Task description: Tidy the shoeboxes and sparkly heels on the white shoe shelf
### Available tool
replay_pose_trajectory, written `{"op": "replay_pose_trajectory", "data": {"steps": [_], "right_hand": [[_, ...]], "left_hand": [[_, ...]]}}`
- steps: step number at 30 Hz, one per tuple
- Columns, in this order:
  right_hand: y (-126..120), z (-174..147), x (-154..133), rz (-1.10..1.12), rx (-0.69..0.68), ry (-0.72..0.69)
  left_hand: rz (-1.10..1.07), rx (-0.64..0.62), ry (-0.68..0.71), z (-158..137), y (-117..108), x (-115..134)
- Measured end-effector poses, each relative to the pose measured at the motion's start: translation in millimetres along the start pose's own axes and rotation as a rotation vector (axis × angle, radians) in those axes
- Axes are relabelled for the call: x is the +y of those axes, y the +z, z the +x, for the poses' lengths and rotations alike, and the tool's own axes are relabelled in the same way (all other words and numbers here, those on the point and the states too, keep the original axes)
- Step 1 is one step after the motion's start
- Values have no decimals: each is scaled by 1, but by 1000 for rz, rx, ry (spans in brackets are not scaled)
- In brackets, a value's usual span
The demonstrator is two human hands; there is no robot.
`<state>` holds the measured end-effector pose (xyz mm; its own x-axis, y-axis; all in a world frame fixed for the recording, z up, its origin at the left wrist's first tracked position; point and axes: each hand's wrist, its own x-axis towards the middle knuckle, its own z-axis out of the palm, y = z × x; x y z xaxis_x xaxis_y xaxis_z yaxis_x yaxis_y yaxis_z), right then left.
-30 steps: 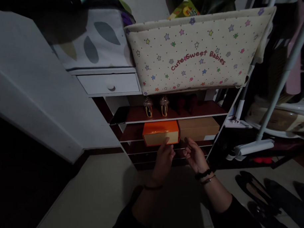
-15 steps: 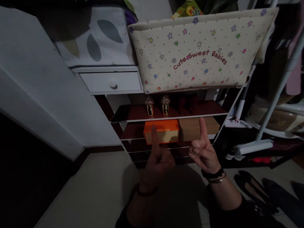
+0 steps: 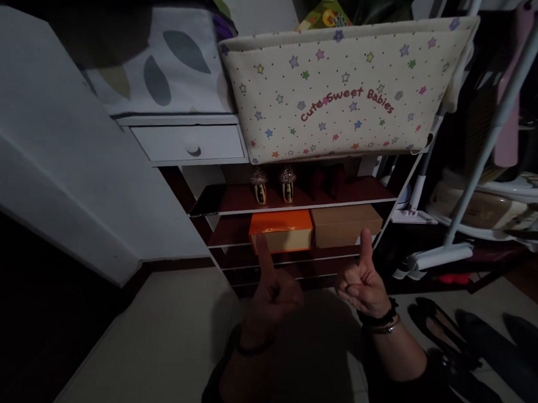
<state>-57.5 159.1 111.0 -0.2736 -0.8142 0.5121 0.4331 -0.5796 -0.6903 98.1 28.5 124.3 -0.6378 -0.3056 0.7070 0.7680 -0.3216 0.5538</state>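
**Both index fingers up in front of the shoe rack**

Since a second ago the hands have left the orange box and drawn back from the shelf — each now curls into a loose fist with only the index finger raised, holding nothing.

At far left a white cabinet side (image 3: pixel 76 159) slants down to the floor, with a white drawer (image 3: pixel 189 143) just beside it under a leaf-print fabric box (image 3: pixel 168 68). The left hand (image 3: pixel 270 295) points up and slightly left, its fingertip overlapping the lower front edge of the orange box (image 3: pixel 280 230), though it looks to hang in front of it rather than touch. That box sits on the second shelf of the shoe rack (image 3: pixel 295 205), its long axis running left to right, one long face toward the camera, touching a brown cardboard box (image 3: pixel 345 225) on its right. Above them stand two glittery shoes (image 3: pixel 273 184), and a star-print basket (image 3: pixel 343 92) tops the rack. The right hand (image 3: pixel 363 281) points straight up, below the brown box.

For a clean grip, my judgement is to take the orange box by its two short ends and slide it straight out — level, clear of its neighbour. Dark flat shoes (image 3: pixel 441 331) lie on the floor at right.
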Motion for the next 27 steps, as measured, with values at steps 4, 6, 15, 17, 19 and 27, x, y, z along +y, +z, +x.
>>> {"op": "replay_pose_trajectory", "data": {"steps": [4,6,15,17,19,27], "right_hand": [[1,0,-3,12,20,12],[1,1,-4,13,49,34],[4,4,-12,-9,50,44],[2,7,-10,-21,65,58],[-2,9,-2,-81,140,63],[8,-3,54,-528,359,291]], "left_hand": [[20,3,-43,0,-2,1],[32,3,-67,0,-2,2],[31,165,-190,-3,-10,-1],[64,302,-283,-1,-15,-8],[129,449,-367,1,-20,-20],[511,533,-644,-31,-24,-70]]}}
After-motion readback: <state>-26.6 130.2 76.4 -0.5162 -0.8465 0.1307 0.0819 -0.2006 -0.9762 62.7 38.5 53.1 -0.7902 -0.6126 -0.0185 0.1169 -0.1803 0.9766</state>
